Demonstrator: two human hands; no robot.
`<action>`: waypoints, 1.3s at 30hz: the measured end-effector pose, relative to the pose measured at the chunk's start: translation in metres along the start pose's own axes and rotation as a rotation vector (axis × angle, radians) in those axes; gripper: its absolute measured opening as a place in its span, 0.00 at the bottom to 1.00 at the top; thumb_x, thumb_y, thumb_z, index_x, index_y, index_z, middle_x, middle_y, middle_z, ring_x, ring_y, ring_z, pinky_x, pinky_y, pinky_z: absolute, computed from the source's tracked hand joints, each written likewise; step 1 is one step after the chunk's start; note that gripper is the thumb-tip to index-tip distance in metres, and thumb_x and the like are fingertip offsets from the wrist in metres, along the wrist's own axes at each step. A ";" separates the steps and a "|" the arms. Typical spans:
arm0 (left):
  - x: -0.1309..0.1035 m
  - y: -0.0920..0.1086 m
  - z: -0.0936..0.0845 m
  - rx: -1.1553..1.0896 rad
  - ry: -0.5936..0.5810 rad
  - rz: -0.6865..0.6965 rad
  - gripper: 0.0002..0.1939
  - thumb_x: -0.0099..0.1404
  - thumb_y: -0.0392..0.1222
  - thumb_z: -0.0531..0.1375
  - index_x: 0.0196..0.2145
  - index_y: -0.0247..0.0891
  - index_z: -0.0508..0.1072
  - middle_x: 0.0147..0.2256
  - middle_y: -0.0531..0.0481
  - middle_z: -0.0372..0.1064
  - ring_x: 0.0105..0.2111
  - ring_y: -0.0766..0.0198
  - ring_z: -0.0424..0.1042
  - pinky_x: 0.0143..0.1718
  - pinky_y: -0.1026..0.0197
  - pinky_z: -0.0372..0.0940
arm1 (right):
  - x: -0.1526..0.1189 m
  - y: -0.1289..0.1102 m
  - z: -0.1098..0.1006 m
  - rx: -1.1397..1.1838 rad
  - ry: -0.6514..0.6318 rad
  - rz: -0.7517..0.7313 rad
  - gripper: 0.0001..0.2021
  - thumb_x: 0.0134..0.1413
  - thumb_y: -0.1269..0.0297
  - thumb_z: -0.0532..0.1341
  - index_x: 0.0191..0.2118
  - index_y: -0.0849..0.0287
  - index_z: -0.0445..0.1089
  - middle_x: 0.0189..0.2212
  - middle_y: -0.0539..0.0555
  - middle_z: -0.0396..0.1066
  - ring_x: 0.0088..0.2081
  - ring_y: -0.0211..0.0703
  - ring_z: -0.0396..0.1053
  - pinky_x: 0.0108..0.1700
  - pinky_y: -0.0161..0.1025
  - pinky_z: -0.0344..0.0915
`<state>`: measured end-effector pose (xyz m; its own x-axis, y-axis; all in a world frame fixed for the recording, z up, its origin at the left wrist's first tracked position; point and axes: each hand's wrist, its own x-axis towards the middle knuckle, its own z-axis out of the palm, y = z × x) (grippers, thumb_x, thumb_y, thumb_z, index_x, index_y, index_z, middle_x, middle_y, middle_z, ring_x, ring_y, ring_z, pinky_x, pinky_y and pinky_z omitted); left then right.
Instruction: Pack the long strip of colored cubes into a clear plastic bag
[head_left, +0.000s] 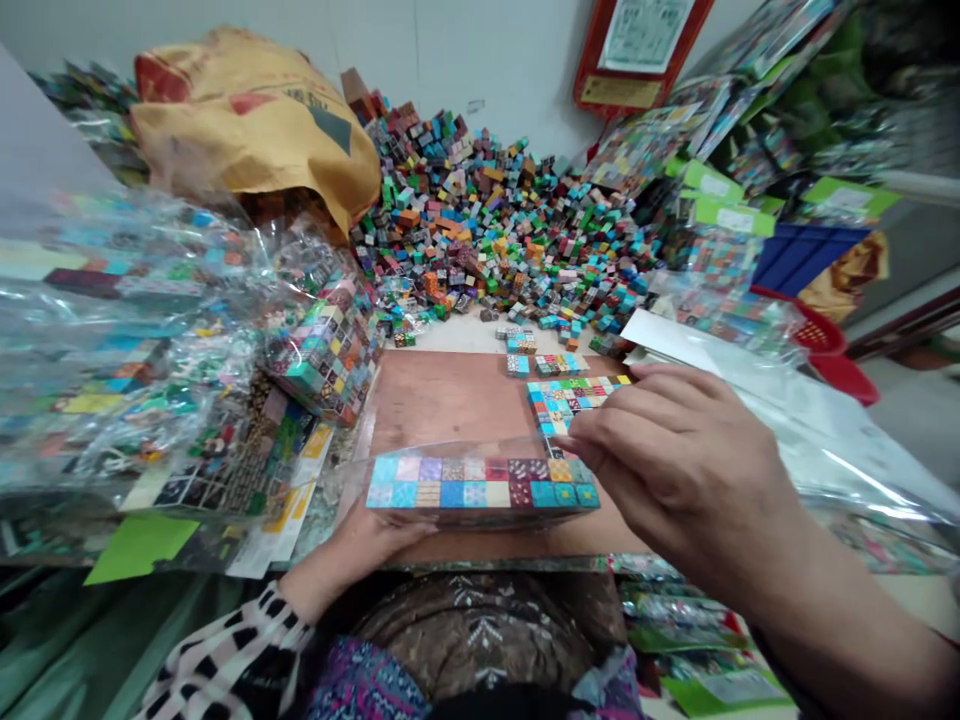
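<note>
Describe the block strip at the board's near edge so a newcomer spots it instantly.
Start at the brown board in front of the loose block pile. At its near edge, the left hand is under a long strip of patterned blocks in clear film. The strip's front shows just two rows; the block slab beyond it, partly behind the right hand, shows more.

Multicoloured checkered block row (480, 482), reddish-brown board (450, 400), black-and-white patterned sleeve (232, 650), golden-yellow sack (247, 120)

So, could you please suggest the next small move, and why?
I'd draw the clear film snug with the right hand, which seems to pinch it: it stands loose above the cube block, with the left hand at its lower edge.
</note>
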<state>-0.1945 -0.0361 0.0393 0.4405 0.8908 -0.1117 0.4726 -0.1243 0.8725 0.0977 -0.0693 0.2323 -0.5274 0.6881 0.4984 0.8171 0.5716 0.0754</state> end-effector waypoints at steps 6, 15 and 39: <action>0.001 0.008 0.000 -0.048 -0.006 -0.006 0.12 0.52 0.49 0.65 0.32 0.41 0.81 0.36 0.46 0.79 0.41 0.54 0.76 0.53 0.48 0.66 | -0.017 0.027 -0.009 0.150 -0.071 0.065 0.06 0.63 0.64 0.57 0.35 0.57 0.68 0.27 0.51 0.69 0.32 0.45 0.67 0.38 0.43 0.59; 0.002 0.017 -0.001 -0.044 -0.016 0.004 0.09 0.53 0.49 0.64 0.29 0.43 0.81 0.34 0.47 0.79 0.40 0.54 0.77 0.53 0.47 0.66 | -0.036 0.017 0.002 0.013 0.199 0.070 0.06 0.56 0.75 0.61 0.32 0.58 0.65 0.25 0.51 0.67 0.29 0.43 0.64 0.45 0.48 0.62; -0.001 0.002 -0.003 0.067 -0.078 -0.117 0.11 0.55 0.51 0.62 0.33 0.47 0.81 0.38 0.49 0.78 0.43 0.55 0.76 0.55 0.49 0.64 | -0.055 0.025 0.020 0.168 0.358 0.065 0.11 0.53 0.81 0.59 0.39 0.58 0.68 0.32 0.53 0.72 0.34 0.44 0.68 0.48 0.50 0.63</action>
<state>-0.1966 -0.0359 0.0425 0.4365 0.8643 -0.2499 0.5728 -0.0527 0.8180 0.1428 -0.0838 0.1898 -0.3370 0.5433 0.7690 0.7809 0.6175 -0.0941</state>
